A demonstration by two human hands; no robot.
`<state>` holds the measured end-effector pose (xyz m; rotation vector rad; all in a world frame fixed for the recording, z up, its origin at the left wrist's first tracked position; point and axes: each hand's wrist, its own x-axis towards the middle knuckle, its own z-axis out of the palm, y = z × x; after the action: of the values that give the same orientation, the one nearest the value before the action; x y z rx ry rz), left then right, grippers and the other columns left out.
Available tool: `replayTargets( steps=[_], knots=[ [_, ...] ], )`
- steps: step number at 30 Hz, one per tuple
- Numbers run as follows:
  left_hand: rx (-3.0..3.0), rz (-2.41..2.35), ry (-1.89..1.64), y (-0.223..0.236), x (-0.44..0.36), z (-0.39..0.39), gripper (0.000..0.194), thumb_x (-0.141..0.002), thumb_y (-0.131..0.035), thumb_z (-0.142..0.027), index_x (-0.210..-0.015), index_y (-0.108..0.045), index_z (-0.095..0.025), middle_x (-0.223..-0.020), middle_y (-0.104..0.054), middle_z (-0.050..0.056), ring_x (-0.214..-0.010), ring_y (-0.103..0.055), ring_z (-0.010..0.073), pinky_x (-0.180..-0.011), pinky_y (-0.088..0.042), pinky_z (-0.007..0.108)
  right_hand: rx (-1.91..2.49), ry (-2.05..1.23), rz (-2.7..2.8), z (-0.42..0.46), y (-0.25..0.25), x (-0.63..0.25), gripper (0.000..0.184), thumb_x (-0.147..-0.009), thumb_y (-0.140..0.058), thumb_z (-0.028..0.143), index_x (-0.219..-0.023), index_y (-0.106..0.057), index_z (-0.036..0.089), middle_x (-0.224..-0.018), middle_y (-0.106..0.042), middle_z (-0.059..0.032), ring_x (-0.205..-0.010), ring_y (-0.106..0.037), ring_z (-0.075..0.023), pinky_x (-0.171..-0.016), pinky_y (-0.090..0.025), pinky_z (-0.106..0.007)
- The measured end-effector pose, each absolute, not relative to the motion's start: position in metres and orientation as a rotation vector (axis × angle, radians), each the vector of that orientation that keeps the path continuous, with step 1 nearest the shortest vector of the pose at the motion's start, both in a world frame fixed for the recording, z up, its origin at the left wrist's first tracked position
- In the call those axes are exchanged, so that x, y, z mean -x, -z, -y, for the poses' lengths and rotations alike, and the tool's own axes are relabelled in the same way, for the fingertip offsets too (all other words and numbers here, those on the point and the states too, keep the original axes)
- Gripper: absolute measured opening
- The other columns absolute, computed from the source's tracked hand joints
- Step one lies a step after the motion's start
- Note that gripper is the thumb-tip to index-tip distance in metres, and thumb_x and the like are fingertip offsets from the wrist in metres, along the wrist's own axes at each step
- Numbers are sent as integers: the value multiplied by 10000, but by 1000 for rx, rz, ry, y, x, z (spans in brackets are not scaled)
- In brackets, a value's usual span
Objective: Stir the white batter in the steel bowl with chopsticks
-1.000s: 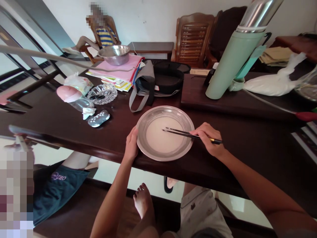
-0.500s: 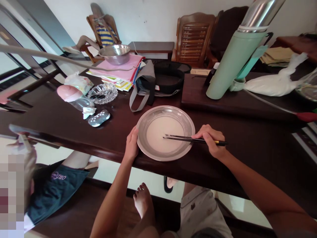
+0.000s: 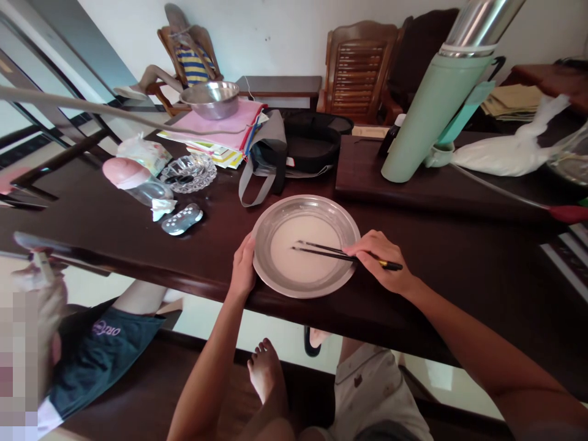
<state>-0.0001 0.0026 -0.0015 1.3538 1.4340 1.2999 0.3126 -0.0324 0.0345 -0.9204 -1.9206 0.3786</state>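
A round metal basin (image 3: 261, 269) stands at the table's front edge, with a milky white liquid (image 3: 305, 266) in it. My left hand (image 3: 243, 263) grips the basin's left side, its fingers partly hidden behind the rim. In my right hand (image 3: 382, 260) is a pair of black chopsticks (image 3: 328, 253), held over the right rim. Their tips are apart and reach into the liquid near the middle of the basin.
Behind the basin lies a black and grey bag (image 3: 305, 150); a tall green thermos (image 3: 427, 116) stands on a raised board. Leftward are a remote control (image 3: 182, 219), a glass ashtray (image 3: 195, 173) and a baby bottle (image 3: 133, 177). Another person's hand (image 3: 50, 294) is at far left.
My right hand and the chopsticks have moved left, and the tips have shifted left and slightly away from me in the liquid. My left hand stays on the basin.
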Motion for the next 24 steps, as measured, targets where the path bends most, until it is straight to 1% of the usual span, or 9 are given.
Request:
replayTargets(
  steps=[2, 5, 7, 12, 16, 18, 22, 24],
  knots=[
    [-1356, -1431, -1296, 2, 0, -3, 531, -958, -456, -542, -1261, -693, -176, -1332, -681, 86, -1300, -563, 282, -1100, -436, 360, 956, -363, 1894, 32, -34, -313, 194, -968, -536, 222, -889, -712, 243, -881, -797, -25, -763, -679, -198, -726, -459, -399],
    [-1367, -1418, -1282, 3, 1, -3, 543, -961, -444, -545, -1272, -684, -170, -1332, -680, 93, -1287, -576, 282, -1097, -439, 367, 921, -375, 1795, 32, -34, -314, 268, -990, -477, 226, -843, -700, 241, -806, -783, -30, -687, -672, -194, -691, -454, -402],
    [-1367, -1411, -1283, 4, 1, -3, 547, -962, -439, -543, -1277, -680, -166, -1331, -681, 93, -1276, -586, 280, -1100, -436, 368, 878, -401, 1803, 33, -34, -314, 286, -995, -460, 232, -832, -695, 239, -778, -778, -29, -646, -658, -187, -676, -450, -401],
    [-1356, -1428, -1301, 5, 1, -4, 533, -955, -456, -534, -1258, -691, -163, -1321, -686, 90, -1281, -581, 279, -1106, -433, 365, 968, -369, 1925, 32, -35, -313, 184, -966, -549, 234, -882, -711, 246, -889, -801, -23, -767, -671, -201, -737, -463, -403],
    [-1365, -1416, -1288, 5, 1, -4, 532, -962, -445, -536, -1271, -686, -175, -1323, -685, 87, -1278, -585, 278, -1111, -429, 369, 926, -347, 1759, 31, -34, -316, 285, -990, -479, 203, -829, -710, 248, -775, -771, -17, -671, -623, -194, -688, -442, -406],
    [-1362, -1411, -1294, 5, 1, -4, 525, -962, -450, -532, -1270, -688, -180, -1322, -686, 84, -1279, -584, 278, -1108, -433, 372, 879, -377, 1749, 32, -34, -316, 314, -998, -454, 200, -829, -714, 251, -752, -764, -8, -647, -609, -187, -674, -441, -400],
    [-1351, -1427, -1310, 5, 1, -4, 520, -954, -466, -541, -1255, -700, -186, -1309, -694, 79, -1281, -579, 282, -1102, -439, 375, 940, -379, 1914, 31, -35, -314, 195, -965, -544, 213, -917, -727, 258, -853, -793, 0, -731, -632, -193, -724, -460, -400],
    [-1355, -1424, -1302, 5, 1, -4, 533, -957, -454, -545, -1263, -694, -182, -1308, -693, 86, -1275, -584, 283, -1099, -442, 380, 986, -347, 1906, 30, -34, -316, 174, -957, -562, 211, -930, -727, 259, -884, -795, -8, -770, -645, -203, -739, -460, -406]
  ],
)
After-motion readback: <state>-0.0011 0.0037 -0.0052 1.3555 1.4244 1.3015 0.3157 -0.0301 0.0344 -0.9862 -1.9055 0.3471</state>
